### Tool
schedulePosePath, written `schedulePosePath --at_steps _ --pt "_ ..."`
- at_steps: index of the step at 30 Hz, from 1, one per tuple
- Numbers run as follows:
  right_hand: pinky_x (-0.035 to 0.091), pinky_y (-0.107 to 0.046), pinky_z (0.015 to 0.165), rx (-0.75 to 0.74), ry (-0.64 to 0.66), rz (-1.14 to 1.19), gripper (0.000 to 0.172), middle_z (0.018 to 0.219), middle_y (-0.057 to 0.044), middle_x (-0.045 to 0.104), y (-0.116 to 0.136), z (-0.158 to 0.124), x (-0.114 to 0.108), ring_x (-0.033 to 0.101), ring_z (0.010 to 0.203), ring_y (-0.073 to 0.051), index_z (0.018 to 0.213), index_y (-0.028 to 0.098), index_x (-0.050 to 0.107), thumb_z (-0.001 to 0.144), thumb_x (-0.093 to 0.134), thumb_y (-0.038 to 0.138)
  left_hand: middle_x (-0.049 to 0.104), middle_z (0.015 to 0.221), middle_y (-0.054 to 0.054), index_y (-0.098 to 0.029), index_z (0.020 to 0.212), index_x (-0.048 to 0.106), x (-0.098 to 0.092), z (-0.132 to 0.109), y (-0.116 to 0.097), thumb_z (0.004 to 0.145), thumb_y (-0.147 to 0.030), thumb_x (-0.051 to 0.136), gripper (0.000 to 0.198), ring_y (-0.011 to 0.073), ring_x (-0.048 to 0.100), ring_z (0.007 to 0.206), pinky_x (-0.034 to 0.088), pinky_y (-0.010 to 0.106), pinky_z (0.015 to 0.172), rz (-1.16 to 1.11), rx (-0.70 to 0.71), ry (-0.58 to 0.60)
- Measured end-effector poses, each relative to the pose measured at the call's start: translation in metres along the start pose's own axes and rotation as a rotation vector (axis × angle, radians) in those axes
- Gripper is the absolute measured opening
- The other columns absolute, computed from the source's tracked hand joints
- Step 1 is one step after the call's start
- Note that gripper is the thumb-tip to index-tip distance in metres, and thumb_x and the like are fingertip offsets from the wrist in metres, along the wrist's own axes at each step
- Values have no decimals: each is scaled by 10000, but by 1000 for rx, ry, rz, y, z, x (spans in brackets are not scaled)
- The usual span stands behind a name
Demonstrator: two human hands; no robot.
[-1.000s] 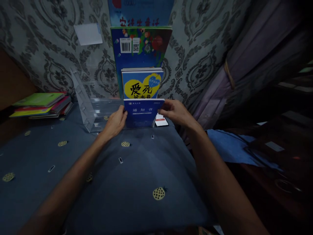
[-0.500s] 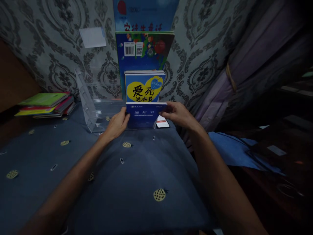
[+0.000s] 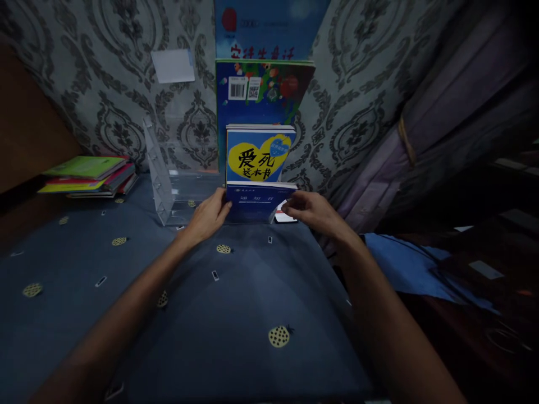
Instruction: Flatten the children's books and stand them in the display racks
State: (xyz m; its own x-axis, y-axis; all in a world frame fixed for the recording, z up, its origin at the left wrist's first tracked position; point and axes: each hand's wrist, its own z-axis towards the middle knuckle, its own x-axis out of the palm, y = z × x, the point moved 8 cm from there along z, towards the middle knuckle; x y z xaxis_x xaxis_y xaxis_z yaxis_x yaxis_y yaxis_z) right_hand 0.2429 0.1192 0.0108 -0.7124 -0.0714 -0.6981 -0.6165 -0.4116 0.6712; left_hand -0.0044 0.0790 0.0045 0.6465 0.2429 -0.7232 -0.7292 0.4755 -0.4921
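There are two hands (image 3: 208, 216) (image 3: 316, 212), four outward-facing covers (image 3: 255, 209) (image 3: 259, 160) (image 3: 261, 105) (image 3: 272, 28), one clear rack (image 3: 158, 178), one phone (image 3: 287, 216) — and one book stack (image 3: 90, 174).

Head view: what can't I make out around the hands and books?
All in head view:
Yellow-heart book: lower part hidden by the blue booklet.
Phone: partly covered by the right hand.
Rearmost book: top cut off by upper edge.
On the blue booklet: fine print too small, blurred.
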Motion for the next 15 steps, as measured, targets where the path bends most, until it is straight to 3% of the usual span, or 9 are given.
schedulePosePath --at_steps 4,8,10,12,13,15 --pt "534 -319 685 32 31 -130 241 874 -83 784 -4 -18 5 720 783 -229 934 161 744 815 655 351 684 1170 118 -213 1172 503 -7 -12 5 979 -300 466 216 264 666 1099 538 436 932 -5 32 -25" --pt "547 -304 606 -82 223 -49 300 766 -50 760 39 -43 27 712 704 -220 814 195 731 887 603 456 679 1180 127 -200 1181 540 -20 -37 23 991 -293 436 236 258 663 1099 540 415 929 97 39 -31" --pt "585 -314 637 -192 285 12 286 887 -56 779 73 -67 37 741 796 -237 917 227 750 914 611 477 690 1148 117 -205 1155 569 -32 -53 35 1000 -293 413 237 252 663 1083 533 402 934 171 46 -55" --pt "626 -373 745 -308 265 13 253 1026 -61 779 98 -103 43 749 943 -277 1075 297 754 939 618 460 703 1110 104 -213 1118 594 -49 -68 53 1008 -296 393 243 239 663 1054 524 383 932 249 30 -103" --pt "628 -431 846 -336 242 8 299 1122 -68 763 103 -124 46 721 1075 -316 1201 341 724 940 627 449 708 1088 99 -216 1099 603 -59 -75 63 1011 -298 384 250 235 663 1032 520 376 922 290 7 -126" --pt "635 -477 873 -350 204 27 422 1158 -66 748 100 -167 55 668 1192 -363 1362 437 625 940 633 408 709 1049 98 -220 1069 615 -82 -85 88 1008 -309 377 261 240 653 998 512 376 904 385 -66 -162"
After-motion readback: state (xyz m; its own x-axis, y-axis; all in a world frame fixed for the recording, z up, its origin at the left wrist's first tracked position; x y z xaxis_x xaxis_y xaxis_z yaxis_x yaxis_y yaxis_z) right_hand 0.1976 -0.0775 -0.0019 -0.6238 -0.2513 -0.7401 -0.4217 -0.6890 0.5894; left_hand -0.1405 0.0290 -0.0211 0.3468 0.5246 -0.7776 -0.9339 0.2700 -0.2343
